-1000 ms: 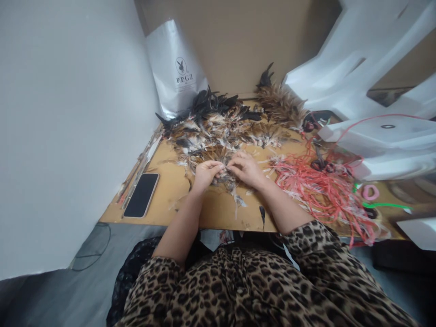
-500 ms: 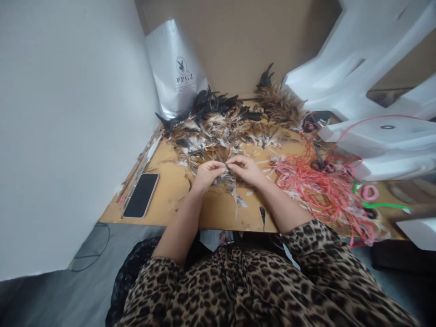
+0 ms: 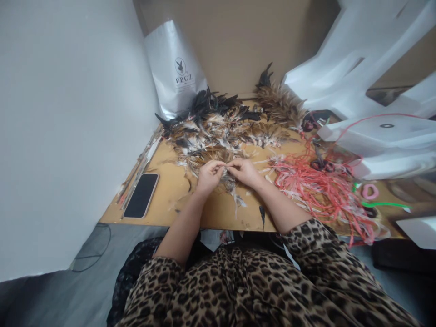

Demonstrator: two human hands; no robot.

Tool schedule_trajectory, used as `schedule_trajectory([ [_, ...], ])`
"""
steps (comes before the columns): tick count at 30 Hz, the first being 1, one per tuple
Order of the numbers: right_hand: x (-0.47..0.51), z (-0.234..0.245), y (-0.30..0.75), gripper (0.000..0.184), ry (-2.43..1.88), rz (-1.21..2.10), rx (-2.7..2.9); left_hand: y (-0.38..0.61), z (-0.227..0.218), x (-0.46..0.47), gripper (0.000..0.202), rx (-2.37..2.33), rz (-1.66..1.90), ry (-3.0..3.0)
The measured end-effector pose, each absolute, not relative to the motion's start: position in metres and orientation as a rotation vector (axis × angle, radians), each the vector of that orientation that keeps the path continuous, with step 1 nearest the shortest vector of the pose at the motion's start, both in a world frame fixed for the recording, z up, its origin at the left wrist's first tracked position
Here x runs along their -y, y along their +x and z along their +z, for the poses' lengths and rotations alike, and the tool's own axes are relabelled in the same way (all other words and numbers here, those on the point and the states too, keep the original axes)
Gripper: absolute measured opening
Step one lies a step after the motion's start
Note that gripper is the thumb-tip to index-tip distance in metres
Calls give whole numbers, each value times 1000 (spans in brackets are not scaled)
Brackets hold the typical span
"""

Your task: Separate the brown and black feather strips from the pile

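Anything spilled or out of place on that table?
A dark feather lies near the front edge of the table, apart from the feather pile. Tangled red strands sprawl untidily, some apparently over that edge.

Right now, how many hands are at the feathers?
2: the left hand and the right hand, close together at the near side of the brown feathers. No other hands show.

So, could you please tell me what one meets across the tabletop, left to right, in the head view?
Black-screened rectangular phone → the person's bare left hand → bare right hand → tangled pile of pinkish-red strips.
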State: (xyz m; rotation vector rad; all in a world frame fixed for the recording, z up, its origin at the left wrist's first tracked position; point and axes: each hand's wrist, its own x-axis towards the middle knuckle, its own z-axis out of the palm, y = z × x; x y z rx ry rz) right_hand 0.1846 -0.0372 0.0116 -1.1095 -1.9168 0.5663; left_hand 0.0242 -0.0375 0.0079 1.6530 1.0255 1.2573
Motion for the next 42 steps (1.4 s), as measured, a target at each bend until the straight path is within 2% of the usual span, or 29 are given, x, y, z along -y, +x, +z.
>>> schedule_trajectory([
  [12,38,10,178,14,-1126,597,1920,18,7,34,13,-1243,1329,2111],
  [16,34,3,176,15,-1140,760,1772,16,8,34,12,-1230,1325,2153],
  [21,29,-2,178,26,-1078,989,1657,17,10,36,14,-1171,1339,2163],
  [29,30,6,181,23,-1116,1085,1668,18,8,35,14,-1137,1395,2153],
  [32,30,6,181,19,-1139,1021,1681,18,9,35,13,-1165,1378,2147],
  [38,31,7,181,13,-1149,541,1760,18,11,36,13,-1187,1333,2174],
  [42,31,9,181,17,-1100,588,1746,18,10,35,12,-1185,1358,2200],
])
